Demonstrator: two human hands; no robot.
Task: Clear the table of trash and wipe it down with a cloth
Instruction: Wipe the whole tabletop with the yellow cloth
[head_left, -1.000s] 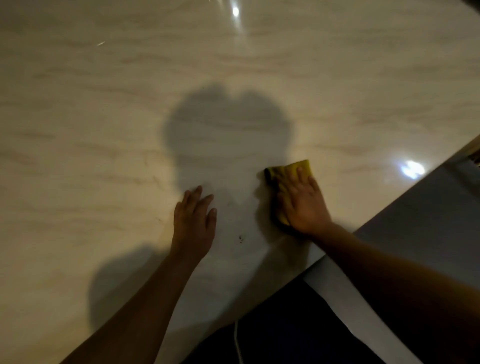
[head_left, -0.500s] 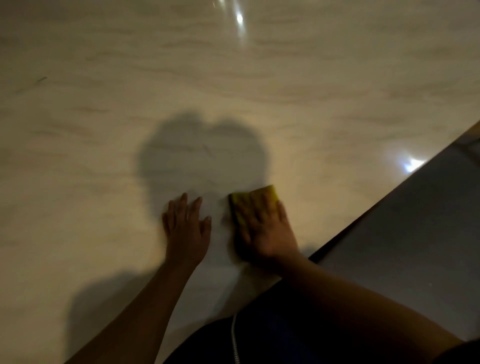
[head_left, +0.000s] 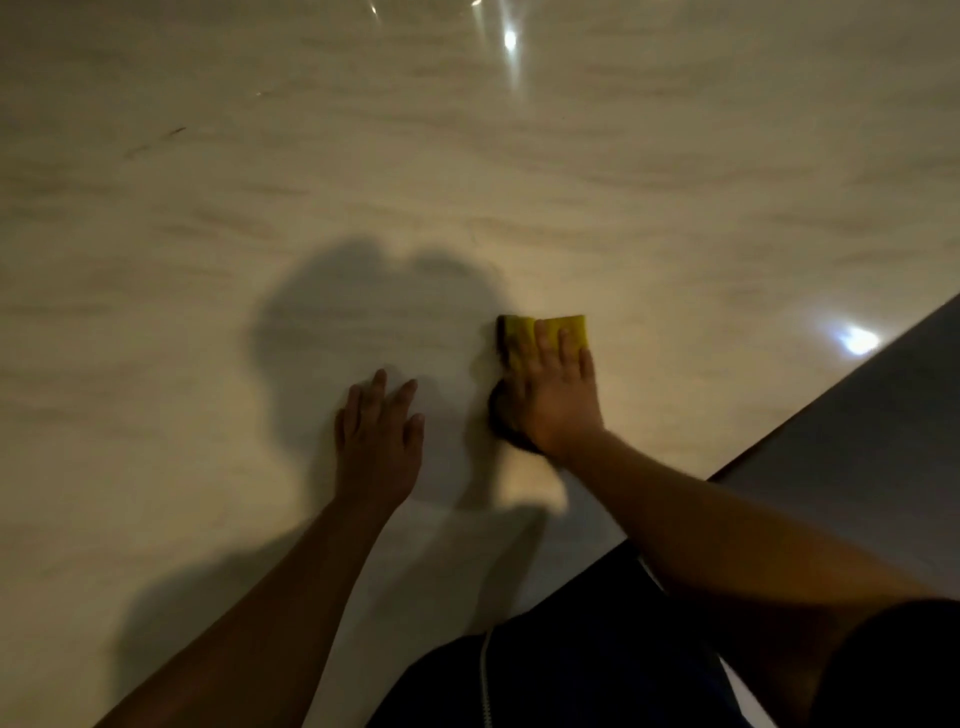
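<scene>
A folded yellow cloth (head_left: 569, 327) lies flat on the glossy beige marble table (head_left: 467, 182). My right hand (head_left: 553, 395) presses down on the cloth with straight fingers, covering most of it; only its far edge shows. My left hand (head_left: 379, 441) rests flat on the bare table just to the left, fingers spread, holding nothing. No trash is visible on the part of the table in view.
The table's near edge (head_left: 675, 499) runs diagonally from lower middle to the right. Beyond it lies grey floor (head_left: 857, 441). My dark clothing (head_left: 597, 665) fills the bottom. Light reflections and my shadow mark the tabletop.
My right hand slid the cloth left toward my left hand, then pushed it forward and slightly right again. My left hand stayed flat on the table.
</scene>
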